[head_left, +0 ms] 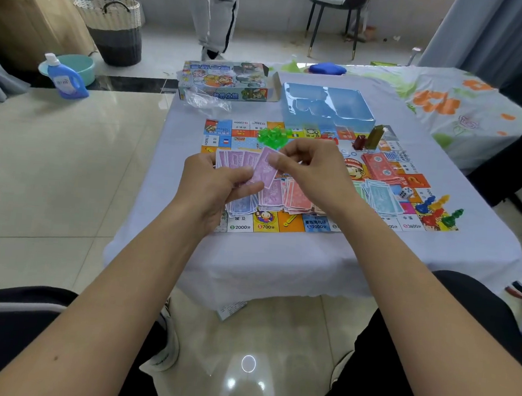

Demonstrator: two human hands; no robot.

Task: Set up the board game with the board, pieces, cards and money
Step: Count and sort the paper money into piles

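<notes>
Both bare forearms reached forward from the person's lap over a low table draped in a pale blue cloth [280, 261]. Fingers and thumb of the left hand [214, 185] gripped a fan of purple banknotes [240, 162], while the right hand [314, 173] pinched a single purple note [266, 169] at the fan's right edge. Beneath the hands, the board [292, 223] lay flat on the cloth, strewn with loose piles of money [287, 198] in purple, pink and blue. A stack of red cards [379, 167] sat toward the board's right side, with two white dice [406, 193] just below it and coloured pawns [437, 213] clustered at the near right corner. Green plastic houses [271, 136] were heaped near the far edge. Beyond the board stood a clear blue tray [328, 105] and, to its left, the game box [224, 79].
</notes>
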